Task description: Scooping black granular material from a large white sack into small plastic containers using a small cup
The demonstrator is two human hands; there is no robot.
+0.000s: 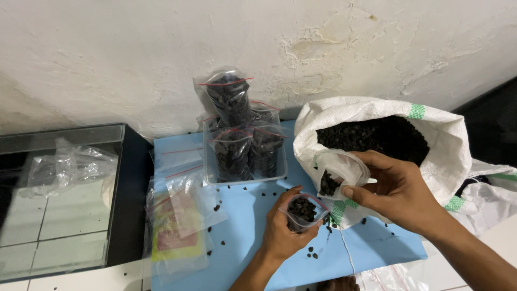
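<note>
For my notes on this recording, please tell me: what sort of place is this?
Probably a home packing spot on a tiled floor: a white woven sack of dark granules, filled zip bags in a clear tray, and a peeling plaster wall.

Straight ahead rises a rough, off-white plastered wall (134, 48), and up at its right side the plaster is cracked and flaking in a pale yellowish patch (318, 43). Down on the left stands an empty glass tank with a black frame (126, 188), its panes mirroring white floor tiles. A flat light-blue sheet (247, 215) covers the surface in the middle, running back to the foot of the wall. White tiled floor (81, 277) shows along the bottom edge. At far right a dark, shadowed strip (493, 121) cuts in below the wall. The light is soft and even.
</note>
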